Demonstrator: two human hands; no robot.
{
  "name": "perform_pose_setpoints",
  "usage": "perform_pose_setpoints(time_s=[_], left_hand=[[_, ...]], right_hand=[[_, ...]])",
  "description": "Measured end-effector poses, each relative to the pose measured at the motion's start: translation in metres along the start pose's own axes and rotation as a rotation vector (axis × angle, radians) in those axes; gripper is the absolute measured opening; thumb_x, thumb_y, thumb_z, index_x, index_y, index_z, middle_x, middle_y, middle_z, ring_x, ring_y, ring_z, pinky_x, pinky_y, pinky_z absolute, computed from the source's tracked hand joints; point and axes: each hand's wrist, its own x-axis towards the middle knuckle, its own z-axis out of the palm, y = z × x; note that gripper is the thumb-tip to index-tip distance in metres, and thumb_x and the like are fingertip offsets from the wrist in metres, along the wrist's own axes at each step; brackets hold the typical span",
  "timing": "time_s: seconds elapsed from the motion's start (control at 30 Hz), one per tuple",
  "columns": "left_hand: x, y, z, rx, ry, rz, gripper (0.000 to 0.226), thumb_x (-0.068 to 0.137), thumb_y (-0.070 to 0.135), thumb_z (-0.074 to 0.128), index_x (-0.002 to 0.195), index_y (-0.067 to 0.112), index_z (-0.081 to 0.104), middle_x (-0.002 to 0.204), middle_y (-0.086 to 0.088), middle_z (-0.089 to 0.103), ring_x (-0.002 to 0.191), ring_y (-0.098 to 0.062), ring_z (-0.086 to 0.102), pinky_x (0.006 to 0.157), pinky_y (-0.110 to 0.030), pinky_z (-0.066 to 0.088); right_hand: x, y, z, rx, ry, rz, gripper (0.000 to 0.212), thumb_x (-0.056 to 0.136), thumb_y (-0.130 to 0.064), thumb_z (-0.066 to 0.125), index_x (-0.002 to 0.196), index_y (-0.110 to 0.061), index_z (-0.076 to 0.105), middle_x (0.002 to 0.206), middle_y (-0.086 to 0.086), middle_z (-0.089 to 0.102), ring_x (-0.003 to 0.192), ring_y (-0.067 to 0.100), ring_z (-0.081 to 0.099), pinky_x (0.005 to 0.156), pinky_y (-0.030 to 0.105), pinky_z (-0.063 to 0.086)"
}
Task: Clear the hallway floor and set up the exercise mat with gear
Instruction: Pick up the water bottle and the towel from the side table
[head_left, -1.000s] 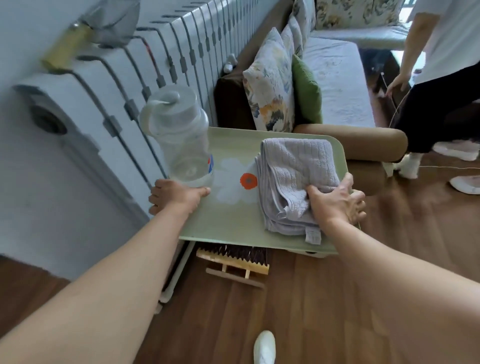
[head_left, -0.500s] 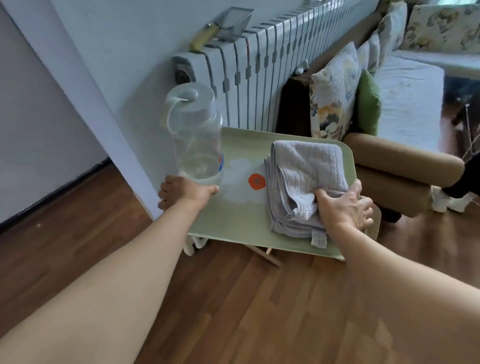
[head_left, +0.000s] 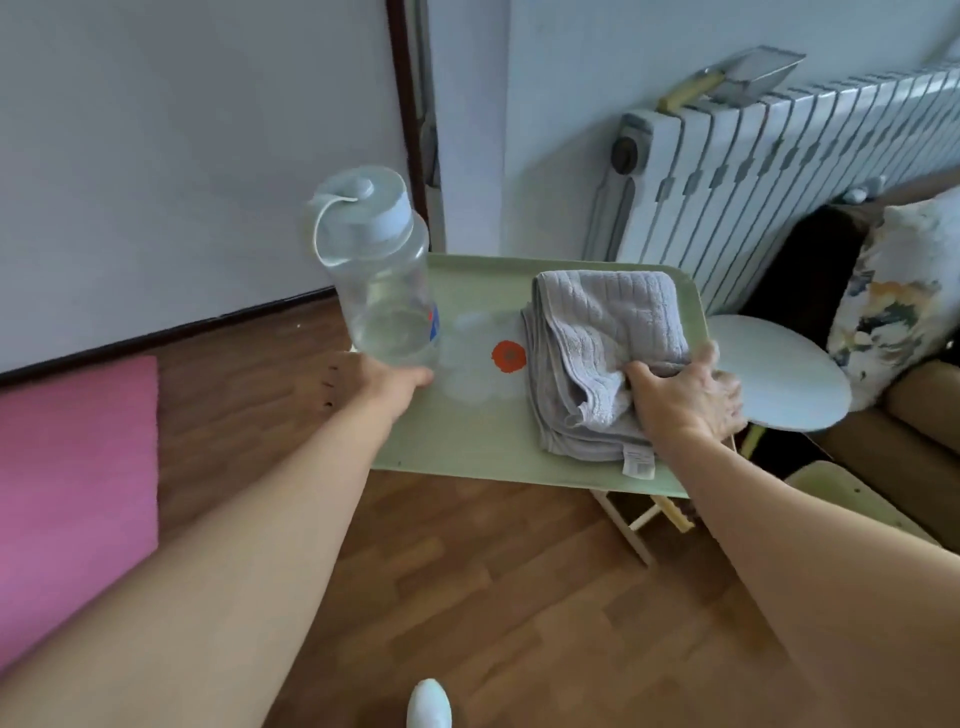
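I carry a pale green tray (head_left: 478, 441) above the wooden floor. On its left stands a clear plastic water bottle (head_left: 379, 280) with a light blue lid. A folded grey towel (head_left: 602, 358) lies on its right half. My left hand (head_left: 384, 382) grips the tray's left edge at the foot of the bottle. My right hand (head_left: 685, 395) holds the right edge, with the thumb pressing on the towel. A pink exercise mat (head_left: 72, 483) lies on the floor at the far left.
A white radiator (head_left: 779, 182) with a dustpan (head_left: 737, 78) on top lines the wall at right. Below it are a round pale table top (head_left: 779, 379), a floral cushion (head_left: 904, 301) and a brown sofa arm (head_left: 904, 436). A door frame (head_left: 415, 124) stands behind the bottle.
The tray has swung left with my turn, away from the sofa and radiator. The pink mat and the door frame have come into view. Both hands keep the same hold.
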Motion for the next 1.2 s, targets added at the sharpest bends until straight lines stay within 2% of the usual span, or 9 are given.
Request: perform_pose_setpoints(time_s=[0.1,0.2,0.27,0.33,0.4,0.5,0.83,1.0,1.2], left_hand=[[0.024,-0.025,-0.052,0.016,0.111,-0.072,0.1,0.045,0.041,0.087,0.125,0.001,0.043,0.128,-0.015,0.05,0.118,-0.03,0.051,0.1,-0.042,0.042],[0.048,-0.045,-0.096,0.012,0.18,-0.136,0.105,0.038,0.048,0.086,0.125,0.005,0.046,0.126,-0.012,0.053,0.115,-0.03,0.053,0.095,-0.036,0.042],[0.068,-0.059,-0.127,0.037,0.29,-0.2,0.101,0.039,0.048,0.088,0.12,0.004,0.046,0.113,-0.01,0.056,0.101,-0.029,0.056,0.077,-0.028,0.038],[0.097,-0.073,-0.155,0.04,0.377,-0.214,0.077,0.046,0.042,0.089,0.103,0.006,0.051,0.091,-0.007,0.053,0.073,-0.021,0.052,0.061,-0.023,0.034],[0.113,-0.078,-0.167,0.082,0.367,-0.25,0.086,0.045,0.046,0.088,0.11,0.005,0.048,0.107,-0.01,0.054,0.091,-0.026,0.055,0.074,-0.032,0.042],[0.159,-0.09,-0.193,0.149,0.399,-0.342,0.113,0.043,0.052,0.087,0.129,0.0,0.036,0.132,-0.017,0.046,0.122,-0.035,0.043,0.096,-0.044,0.035],[0.307,-0.105,-0.247,0.158,0.437,-0.404,0.113,0.048,0.051,0.086,0.132,-0.002,0.033,0.135,-0.018,0.042,0.125,-0.034,0.04,0.098,-0.04,0.034],[0.397,-0.111,-0.25,0.166,0.426,-0.415,0.108,0.049,0.051,0.085,0.129,-0.001,0.035,0.122,-0.015,0.041,0.122,-0.034,0.038,0.092,-0.04,0.033],[0.503,-0.114,-0.243,0.134,0.432,-0.461,0.118,0.053,0.049,0.084,0.138,-0.004,0.023,0.138,-0.017,0.037,0.129,-0.033,0.034,0.101,-0.043,0.03]], right_hand=[[-0.026,-0.049,0.031,-0.003,-0.079,-0.093,0.085,0.071,-0.058,0.054,0.142,-0.022,0.023,0.128,0.023,0.04,0.122,0.04,0.036,0.104,0.049,0.023],[-0.051,-0.092,0.064,-0.013,-0.147,-0.165,0.083,0.072,-0.058,0.052,0.14,-0.021,0.025,0.128,0.022,0.04,0.122,0.039,0.035,0.104,0.05,0.023],[-0.068,-0.125,0.089,-0.013,-0.186,-0.222,0.082,0.071,-0.058,0.052,0.14,-0.022,0.024,0.127,0.022,0.04,0.122,0.039,0.035,0.105,0.051,0.024],[-0.086,-0.168,0.12,-0.011,-0.234,-0.279,0.081,0.072,-0.058,0.052,0.14,-0.022,0.024,0.126,0.022,0.04,0.12,0.039,0.036,0.103,0.051,0.024],[-0.091,-0.187,0.132,-0.03,-0.232,-0.299,0.079,0.071,-0.057,0.053,0.137,-0.022,0.026,0.124,0.021,0.041,0.117,0.039,0.038,0.102,0.049,0.025],[-0.101,-0.232,0.169,-0.014,-0.245,-0.35,0.076,0.07,-0.056,0.053,0.134,-0.022,0.029,0.122,0.02,0.043,0.116,0.039,0.039,0.101,0.049,0.026],[-0.111,-0.369,0.291,0.041,-0.281,-0.425,0.078,0.067,-0.058,0.056,0.132,-0.022,0.033,0.121,0.022,0.043,0.117,0.042,0.039,0.102,0.051,0.026],[-0.101,-0.435,0.358,0.017,-0.286,-0.424,0.079,0.068,-0.059,0.058,0.133,-0.02,0.034,0.121,0.022,0.045,0.116,0.041,0.041,0.099,0.049,0.027],[-0.077,-0.515,0.442,-0.002,-0.315,-0.447,0.078,0.068,-0.055,0.058,0.133,-0.02,0.035,0.124,0.022,0.044,0.117,0.04,0.039,0.1,0.049,0.026]])
